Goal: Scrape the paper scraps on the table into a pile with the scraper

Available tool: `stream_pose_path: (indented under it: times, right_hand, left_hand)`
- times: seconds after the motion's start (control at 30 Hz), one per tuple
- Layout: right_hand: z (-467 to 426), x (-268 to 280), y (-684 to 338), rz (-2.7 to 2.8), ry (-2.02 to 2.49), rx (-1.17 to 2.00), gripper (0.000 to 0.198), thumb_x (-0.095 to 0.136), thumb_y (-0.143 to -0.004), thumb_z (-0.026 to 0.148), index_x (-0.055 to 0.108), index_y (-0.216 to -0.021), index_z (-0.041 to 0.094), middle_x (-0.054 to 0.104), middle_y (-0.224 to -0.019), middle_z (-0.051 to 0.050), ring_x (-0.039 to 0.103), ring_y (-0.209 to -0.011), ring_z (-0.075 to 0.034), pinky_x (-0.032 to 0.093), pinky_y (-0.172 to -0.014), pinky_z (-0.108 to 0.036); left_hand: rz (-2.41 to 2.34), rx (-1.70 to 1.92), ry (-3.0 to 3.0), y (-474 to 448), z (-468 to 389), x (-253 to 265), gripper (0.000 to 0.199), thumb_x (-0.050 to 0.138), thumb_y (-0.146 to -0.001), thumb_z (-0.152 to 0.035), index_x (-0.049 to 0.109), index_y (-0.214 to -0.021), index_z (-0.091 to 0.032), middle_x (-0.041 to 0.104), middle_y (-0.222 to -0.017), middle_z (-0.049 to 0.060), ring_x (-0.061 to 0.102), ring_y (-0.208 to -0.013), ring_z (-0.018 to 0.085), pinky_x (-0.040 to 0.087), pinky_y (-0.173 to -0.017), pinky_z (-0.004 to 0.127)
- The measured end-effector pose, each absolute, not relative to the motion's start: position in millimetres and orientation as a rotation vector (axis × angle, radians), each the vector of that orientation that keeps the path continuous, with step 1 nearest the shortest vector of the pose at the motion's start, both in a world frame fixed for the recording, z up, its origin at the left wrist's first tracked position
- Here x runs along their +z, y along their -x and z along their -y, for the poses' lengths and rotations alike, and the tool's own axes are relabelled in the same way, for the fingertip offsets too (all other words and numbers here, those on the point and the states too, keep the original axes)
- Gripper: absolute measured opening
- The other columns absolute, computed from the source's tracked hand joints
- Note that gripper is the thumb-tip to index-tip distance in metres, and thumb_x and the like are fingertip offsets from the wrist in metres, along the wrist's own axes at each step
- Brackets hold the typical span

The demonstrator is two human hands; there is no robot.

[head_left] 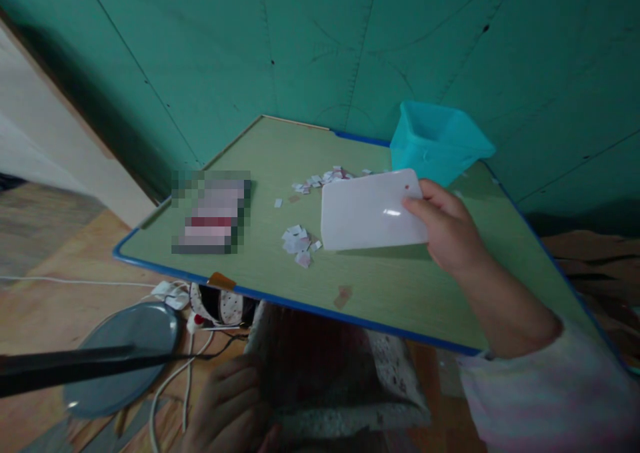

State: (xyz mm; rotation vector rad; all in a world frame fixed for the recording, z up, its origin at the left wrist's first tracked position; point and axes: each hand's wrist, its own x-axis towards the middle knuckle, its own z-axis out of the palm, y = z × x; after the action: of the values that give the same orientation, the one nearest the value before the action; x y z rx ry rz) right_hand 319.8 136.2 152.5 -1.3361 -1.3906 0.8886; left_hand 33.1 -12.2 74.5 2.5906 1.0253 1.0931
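The right hand (pixel 447 220) holds 1 white board (pixel 367 213) near 2 paper-scrap piles (pixel 297 240).

Fingertips of R hand (pixel 445 230) hidden behind glossy white rectangular plastic sheet (pixel 370 213), which also covers pt of far pile of small white paper scraps (pixel 335 175); any marks on those too small to read. Flat pinkish rectangular item w/ dark edges (pixel 213 210), L on pale-green tabletop (pixel 280 146), is pixelated, can't ID. L hand (pixel 233 400) dim, blurred & cut off at near edge; grip unclear. Speckled whitish open container (pixel 397 366): far end hidden under tabletop, inside too dark.
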Motion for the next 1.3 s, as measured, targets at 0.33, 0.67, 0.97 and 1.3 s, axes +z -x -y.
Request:
stream_pose_path:
  times: [0.33,0.67,0.97,1.3]
  right_hand:
    - [-131,149,-309,1.433,1.276,1.091,0.007,0.053,-0.075,0.029,0.057,-0.079,0.024,0.060,-0.067,0.002,0.055,-0.059,-0.014,0.043,-0.051,-0.025]
    - [-128,152,-305,1.444,1.271,1.125,0.013,0.054,-0.075,0.031,0.057,-0.084,0.023,0.061,-0.070,0.002,0.057,-0.063,-0.015,0.045,-0.055,-0.026]
    - [-129,152,-307,1.441,1.300,1.061,0.017,0.053,-0.073,0.033,0.057,-0.088,0.025,0.062,-0.073,0.002,0.057,-0.064,-0.015,0.045,-0.055,-0.026]
    - [-129,154,-311,1.415,1.351,0.999,0.010,0.051,-0.073,0.030,0.057,-0.080,0.026,0.059,-0.069,0.003,0.054,-0.059,-0.014,0.041,-0.050,-0.024]
  left_hand:
    - [-1.006,1.142,-2.566,-35,12,84,0.022,0.047,-0.070,0.001,0.058,-0.065,-0.017,0.066,-0.059,0.000,0.062,-0.072,0.015,0.049,-0.074,0.031]
    - [-0.940,1.143,-2.637,-40,5,85,0.021,0.045,-0.070,0.000,0.053,-0.064,-0.018,0.061,-0.047,0.002,0.060,-0.050,0.015,0.050,-0.055,0.031]
    - [-0.994,1.073,-2.606,-36,11,81,0.019,0.045,-0.078,-0.004,0.057,-0.069,-0.016,0.065,-0.056,0.003,0.063,-0.062,0.017,0.051,-0.065,0.035]
    - [-0.946,1.109,-2.657,-37,6,85,0.021,0.046,-0.078,-0.005,0.054,-0.063,-0.018,0.061,-0.048,0.000,0.061,-0.054,0.015,0.052,-0.061,0.034]
